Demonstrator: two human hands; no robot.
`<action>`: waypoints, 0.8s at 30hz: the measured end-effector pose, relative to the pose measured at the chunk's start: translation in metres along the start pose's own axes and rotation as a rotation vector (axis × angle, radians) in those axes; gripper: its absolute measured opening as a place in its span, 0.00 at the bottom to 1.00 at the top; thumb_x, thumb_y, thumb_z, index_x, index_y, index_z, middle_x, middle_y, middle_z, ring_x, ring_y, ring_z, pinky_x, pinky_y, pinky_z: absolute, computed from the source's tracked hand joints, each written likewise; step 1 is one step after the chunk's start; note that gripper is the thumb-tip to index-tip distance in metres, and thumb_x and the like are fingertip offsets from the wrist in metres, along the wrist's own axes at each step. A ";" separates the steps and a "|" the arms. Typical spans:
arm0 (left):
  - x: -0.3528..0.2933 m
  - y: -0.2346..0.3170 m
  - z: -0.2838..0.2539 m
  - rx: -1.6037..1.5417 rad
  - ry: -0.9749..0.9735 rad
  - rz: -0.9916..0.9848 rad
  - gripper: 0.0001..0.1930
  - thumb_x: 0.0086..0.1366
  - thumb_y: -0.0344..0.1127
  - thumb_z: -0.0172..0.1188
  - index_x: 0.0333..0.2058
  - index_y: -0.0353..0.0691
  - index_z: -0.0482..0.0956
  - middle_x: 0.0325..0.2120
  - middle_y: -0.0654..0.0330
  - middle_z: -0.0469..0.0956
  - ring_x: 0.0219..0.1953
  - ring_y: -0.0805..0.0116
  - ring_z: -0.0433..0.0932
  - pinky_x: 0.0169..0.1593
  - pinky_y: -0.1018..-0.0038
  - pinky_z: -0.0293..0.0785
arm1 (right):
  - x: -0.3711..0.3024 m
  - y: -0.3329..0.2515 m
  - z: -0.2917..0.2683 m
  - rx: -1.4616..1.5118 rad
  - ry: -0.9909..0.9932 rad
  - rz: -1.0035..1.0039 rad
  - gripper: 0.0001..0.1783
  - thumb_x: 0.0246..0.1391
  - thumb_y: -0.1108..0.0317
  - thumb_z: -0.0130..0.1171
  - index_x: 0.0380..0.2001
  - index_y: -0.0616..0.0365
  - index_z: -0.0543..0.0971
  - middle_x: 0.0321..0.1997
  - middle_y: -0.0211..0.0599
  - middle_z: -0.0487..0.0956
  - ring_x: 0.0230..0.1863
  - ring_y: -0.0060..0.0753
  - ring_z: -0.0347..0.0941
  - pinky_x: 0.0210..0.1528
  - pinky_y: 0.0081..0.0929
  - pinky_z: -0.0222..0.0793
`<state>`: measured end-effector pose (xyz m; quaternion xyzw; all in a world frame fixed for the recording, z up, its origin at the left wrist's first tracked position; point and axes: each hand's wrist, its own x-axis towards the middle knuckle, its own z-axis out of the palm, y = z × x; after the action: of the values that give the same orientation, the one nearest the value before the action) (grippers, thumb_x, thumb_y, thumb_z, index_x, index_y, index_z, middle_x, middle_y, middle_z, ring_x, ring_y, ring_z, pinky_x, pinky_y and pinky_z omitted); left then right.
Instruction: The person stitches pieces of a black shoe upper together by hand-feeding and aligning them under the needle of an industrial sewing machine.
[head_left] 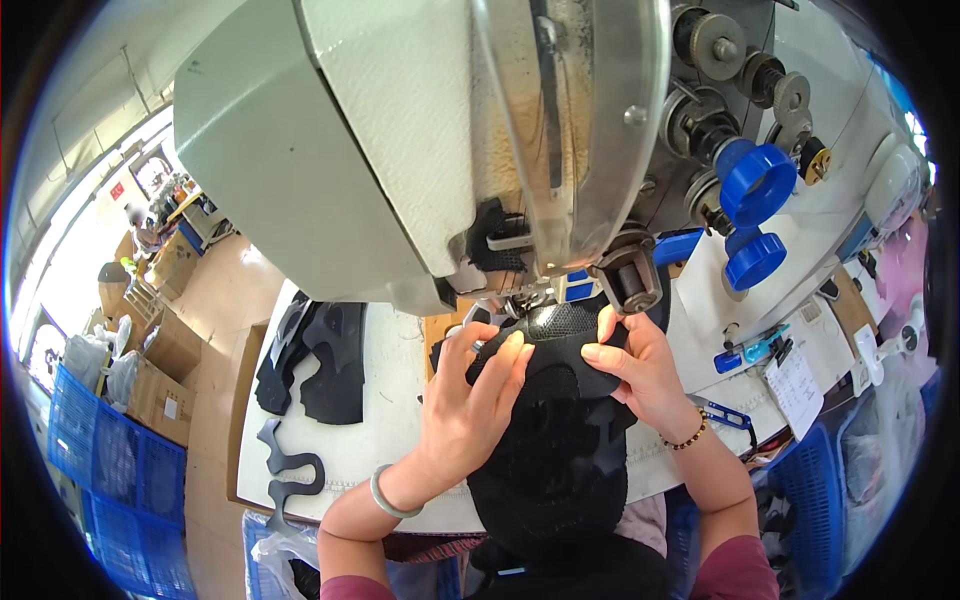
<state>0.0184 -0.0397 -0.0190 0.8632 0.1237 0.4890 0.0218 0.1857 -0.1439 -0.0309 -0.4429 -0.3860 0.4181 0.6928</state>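
Observation:
A black mesh fabric piece lies under the needle area of a sewing machine. My left hand is closed on its left part, fingertips pinched at the edge just in front of the presser foot. On the other side my right hand pinches the right edge between thumb and fingers. More black material hangs from there over the table's front edge toward my lap; whether it is one piece with the mesh I cannot tell. The machine head hides the needle.
Cut black pieces lie on the white table at left, near a wavy grey strip. Blue tension knobs jut out at upper right. A blue-handled tool and paper lie right. Blue crates stand left.

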 end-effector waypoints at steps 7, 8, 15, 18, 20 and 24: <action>0.002 -0.004 0.005 0.054 0.018 0.086 0.12 0.51 0.25 0.68 0.36 0.33 0.78 0.37 0.52 0.70 0.31 0.61 0.75 0.25 0.73 0.71 | 0.004 0.006 -0.002 0.169 -0.013 -0.011 0.12 0.52 0.74 0.60 0.31 0.53 0.65 0.24 0.21 0.67 0.17 0.08 0.60 0.16 0.08 0.54; 0.003 -0.006 0.007 0.053 0.032 0.091 0.13 0.50 0.25 0.68 0.36 0.34 0.78 0.37 0.52 0.70 0.30 0.61 0.75 0.25 0.73 0.71 | 0.005 0.005 -0.001 0.172 -0.007 -0.009 0.12 0.52 0.74 0.60 0.31 0.53 0.65 0.24 0.21 0.67 0.17 0.08 0.60 0.16 0.08 0.54; 0.006 -0.016 0.010 0.032 0.071 0.070 0.12 0.51 0.28 0.68 0.35 0.36 0.80 0.38 0.54 0.73 0.28 0.63 0.76 0.25 0.74 0.72 | 0.011 0.001 0.004 0.287 0.040 0.036 0.11 0.53 0.77 0.57 0.31 0.53 0.65 0.30 0.25 0.70 0.33 0.13 0.72 0.31 0.14 0.70; 0.008 -0.011 0.002 -0.034 0.034 -0.052 0.10 0.52 0.29 0.67 0.35 0.39 0.80 0.38 0.57 0.75 0.29 0.64 0.76 0.29 0.74 0.72 | 0.010 0.005 0.006 0.309 0.057 0.047 0.11 0.53 0.77 0.57 0.31 0.52 0.65 0.31 0.25 0.71 0.32 0.12 0.71 0.29 0.13 0.69; 0.012 -0.011 -0.006 0.077 -0.008 -0.051 0.10 0.52 0.29 0.67 0.35 0.40 0.80 0.36 0.59 0.76 0.33 0.64 0.76 0.39 0.71 0.71 | 0.008 0.007 0.008 0.318 0.088 0.040 0.11 0.53 0.77 0.57 0.31 0.51 0.65 0.30 0.24 0.70 0.29 0.10 0.70 0.25 0.10 0.66; 0.010 0.002 -0.024 0.291 -0.040 0.066 0.14 0.47 0.29 0.66 0.36 0.38 0.79 0.38 0.59 0.76 0.42 0.63 0.75 0.50 0.67 0.66 | -0.004 0.013 0.026 0.341 0.148 0.028 0.14 0.54 0.75 0.58 0.30 0.49 0.63 0.23 0.19 0.65 0.18 0.05 0.56 0.14 0.08 0.43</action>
<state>0.0040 -0.0411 0.0024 0.8703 0.1644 0.4492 -0.1169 0.1577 -0.1365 -0.0354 -0.3540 -0.2516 0.4532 0.7785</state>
